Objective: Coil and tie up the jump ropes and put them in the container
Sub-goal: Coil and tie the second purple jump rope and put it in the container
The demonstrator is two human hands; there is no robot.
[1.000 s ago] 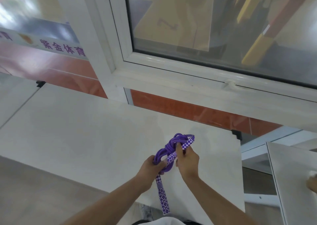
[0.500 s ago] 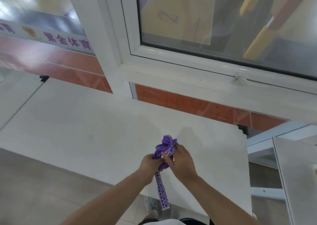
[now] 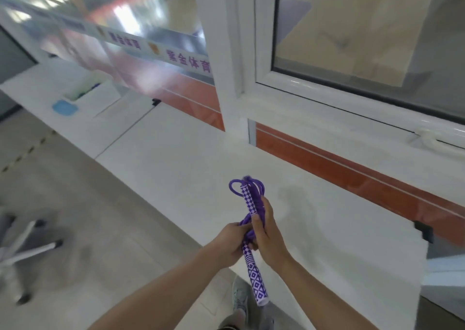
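A purple jump rope (image 3: 251, 199), coiled into a tight bundle with two purple-and-white patterned handles, is held over the front edge of a white table (image 3: 176, 168). My left hand (image 3: 227, 241) grips the bundle's lower part from the left. My right hand (image 3: 268, 231) wraps its fingers around the coil and the upper handle. One handle points up past my fingers, the other hangs down below my hands. A pale container (image 3: 83, 85) stands blurred on the far left table.
A white window frame (image 3: 231, 78) and an orange wall strip (image 3: 352, 178) border the table's far side. A blue pad (image 3: 64, 108) lies on the left table. Chair legs (image 3: 27, 251) stand on the floor at the left. My shoe (image 3: 240, 297) shows below.
The view has swung left, bringing the left table and the chair legs into sight. The bundle now stands more upright in both hands, with the upper handle pointing up.
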